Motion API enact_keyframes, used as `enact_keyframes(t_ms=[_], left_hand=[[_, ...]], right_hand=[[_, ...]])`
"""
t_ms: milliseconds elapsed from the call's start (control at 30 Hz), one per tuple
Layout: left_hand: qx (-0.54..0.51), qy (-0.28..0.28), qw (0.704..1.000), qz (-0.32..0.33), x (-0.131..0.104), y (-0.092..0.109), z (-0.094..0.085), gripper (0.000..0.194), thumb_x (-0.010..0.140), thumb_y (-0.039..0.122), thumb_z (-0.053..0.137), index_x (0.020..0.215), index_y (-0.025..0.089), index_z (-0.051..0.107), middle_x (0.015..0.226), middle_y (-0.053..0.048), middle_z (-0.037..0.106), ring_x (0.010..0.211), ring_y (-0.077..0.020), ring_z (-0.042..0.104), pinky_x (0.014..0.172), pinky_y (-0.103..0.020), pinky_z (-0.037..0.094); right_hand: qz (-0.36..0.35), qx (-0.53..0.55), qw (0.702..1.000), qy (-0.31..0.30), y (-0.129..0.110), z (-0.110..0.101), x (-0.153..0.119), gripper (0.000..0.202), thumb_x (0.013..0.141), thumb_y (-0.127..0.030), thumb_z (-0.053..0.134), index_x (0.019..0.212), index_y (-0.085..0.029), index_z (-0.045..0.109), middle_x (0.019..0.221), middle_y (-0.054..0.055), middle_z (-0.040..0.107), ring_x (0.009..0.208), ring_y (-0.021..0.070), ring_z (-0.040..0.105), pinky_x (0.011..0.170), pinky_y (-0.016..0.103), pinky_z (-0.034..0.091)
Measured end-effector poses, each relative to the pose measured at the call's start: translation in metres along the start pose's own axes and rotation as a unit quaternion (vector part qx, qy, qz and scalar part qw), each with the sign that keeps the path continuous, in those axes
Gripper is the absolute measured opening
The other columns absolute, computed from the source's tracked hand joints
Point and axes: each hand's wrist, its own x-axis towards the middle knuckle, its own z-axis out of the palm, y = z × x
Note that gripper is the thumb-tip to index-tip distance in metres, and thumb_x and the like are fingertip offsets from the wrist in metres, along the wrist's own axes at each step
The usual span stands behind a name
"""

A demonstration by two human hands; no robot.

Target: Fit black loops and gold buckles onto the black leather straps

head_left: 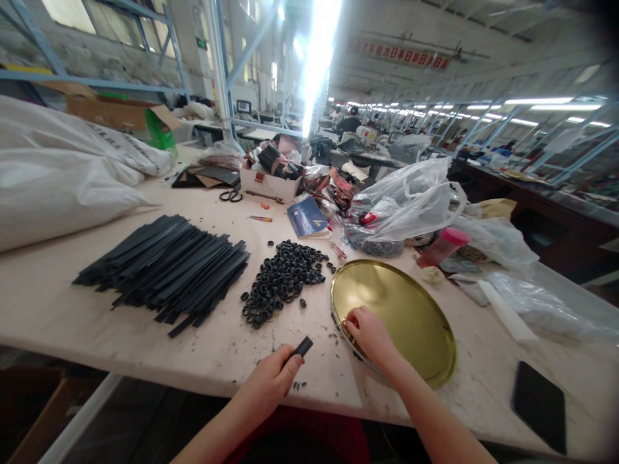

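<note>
My left hand [276, 375] is closed around a black strip [304, 347], whose end sticks out past the thumb above the table's front edge. Over the left rim of a round gold tray [401, 303], the fingertips of my right hand [370, 332] are pinched together. Small gold-coloured bits show beside those fingertips, but what they grip is hidden. Left of the tray lies a heap of small black loops [285, 277]. Farther left, many flat black strips [169, 264] are spread in a thick pile.
Black scissors [231, 195], a small cutter [261, 219] and a blue booklet [307, 218] lie behind the loops. A white box [269, 185], plastic bags [411, 200] and a pink-lidded jar [443, 247] stand farther back. A dark phone [539, 406] lies at right; a white sack [62, 167] at left.
</note>
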Motion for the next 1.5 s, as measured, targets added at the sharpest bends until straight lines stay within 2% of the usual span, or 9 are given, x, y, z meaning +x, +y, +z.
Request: enact_keyframes(t_ms=[167, 300, 400, 533, 767, 1067, 1267, 1367, 1500], left_hand=[[0.066, 0.038, 0.997, 0.019, 0.007, 0.009, 0.005, 0.028, 0.086, 0.035, 0.033, 0.074, 0.018, 0.051, 0.064, 0.002, 0.051, 0.062, -0.0127, 0.048, 0.054, -0.021, 0.029], [0.136, 0.057, 0.989, 0.001, 0.013, 0.009, 0.007, 0.027, 0.085, 0.032, 0.033, 0.076, 0.018, 0.055, 0.064, 0.000, 0.055, 0.060, -0.0131, 0.049, 0.052, -0.022, 0.026], [0.137, 0.052, 0.989, -0.008, 0.011, 0.005, 0.005, 0.028, 0.085, 0.030, 0.032, 0.074, 0.018, 0.055, 0.063, 0.000, 0.055, 0.060, -0.0130, 0.049, 0.052, -0.022, 0.026], [0.081, 0.025, 0.996, 0.012, 0.006, 0.008, 0.000, 0.028, 0.084, 0.030, 0.033, 0.074, 0.017, 0.056, 0.063, 0.001, 0.054, 0.061, -0.0122, 0.048, 0.053, -0.021, 0.028], [0.018, -0.003, 1.000, -0.008, -0.003, 0.012, -0.006, 0.025, 0.082, 0.035, 0.039, 0.081, 0.016, 0.054, 0.063, 0.003, 0.051, 0.058, -0.0115, 0.045, 0.052, -0.022, 0.030], [-0.069, 0.011, 0.997, 0.011, -0.011, 0.005, -0.008, 0.026, 0.084, 0.039, 0.040, 0.075, 0.016, 0.050, 0.054, 0.006, 0.046, 0.050, -0.0081, 0.040, 0.050, -0.019, 0.031], [-0.191, -0.004, 0.980, -0.055, -0.013, 0.001, -0.001, 0.024, 0.079, 0.039, 0.040, 0.072, 0.017, 0.046, 0.059, 0.004, 0.052, 0.037, -0.0055, 0.033, 0.038, -0.019, 0.024], [-0.166, 0.032, 0.985, -0.038, -0.015, 0.001, 0.001, 0.023, 0.079, 0.035, 0.042, 0.068, 0.016, 0.050, 0.056, 0.004, 0.051, 0.043, -0.0071, 0.038, 0.044, -0.019, 0.030], [-0.148, 0.044, 0.988, -0.006, -0.018, 0.000, 0.003, 0.019, 0.079, 0.029, 0.042, 0.070, 0.015, 0.054, 0.062, 0.002, 0.056, 0.058, -0.0110, 0.051, 0.058, -0.021, 0.037]], right_hand=[[0.002, 0.180, 0.981, -0.076, -0.032, 0.001, -0.014, 0.019, 0.078, -0.034, 0.049, 0.074, -0.018, 0.058, 0.066, 0.002, 0.061, 0.061, 0.0156, 0.055, 0.054, 0.026, 0.041], [0.062, 0.434, 0.883, -0.170, -0.058, 0.009, -0.027, 0.029, 0.072, -0.046, 0.059, 0.072, -0.017, 0.056, 0.058, 0.000, 0.060, 0.056, 0.0144, 0.055, 0.056, 0.028, 0.042], [0.084, 0.505, 0.837, -0.193, -0.068, 0.015, -0.034, 0.030, 0.070, -0.046, 0.062, 0.069, -0.017, 0.054, 0.056, -0.001, 0.059, 0.055, 0.0124, 0.052, 0.059, 0.027, 0.041], [0.116, 0.584, 0.784, -0.172, -0.072, 0.026, -0.040, 0.026, 0.066, -0.037, 0.069, 0.077, -0.018, 0.054, 0.059, -0.005, 0.055, 0.052, 0.0092, 0.049, 0.055, 0.024, 0.038], [0.164, 0.627, 0.751, -0.125, -0.075, 0.031, -0.050, 0.027, 0.064, -0.034, 0.072, 0.082, -0.018, 0.059, 0.063, -0.005, 0.054, 0.050, 0.0068, 0.045, 0.055, 0.023, 0.039], [0.113, 0.538, 0.832, -0.069, -0.092, 0.041, -0.068, 0.032, 0.070, -0.046, 0.062, 0.068, -0.015, 0.060, 0.054, -0.002, 0.053, 0.053, 0.0114, 0.047, 0.055, 0.025, 0.039], [0.112, 0.540, 0.830, -0.081, -0.096, 0.042, -0.073, 0.030, 0.078, -0.046, 0.053, 0.071, -0.016, 0.054, 0.059, -0.002, 0.053, 0.056, 0.0121, 0.049, 0.055, 0.025, 0.041], [0.091, 0.495, 0.863, -0.042, -0.098, 0.043, -0.078, 0.030, 0.078, -0.045, 0.053, 0.071, -0.017, 0.054, 0.060, -0.001, 0.055, 0.058, 0.0126, 0.050, 0.057, 0.025, 0.041], [0.123, 0.515, 0.846, -0.065, -0.099, 0.045, -0.082, 0.029, 0.080, -0.046, 0.048, 0.075, -0.018, 0.052, 0.061, -0.001, 0.055, 0.058, 0.0140, 0.052, 0.058, 0.028, 0.044]])
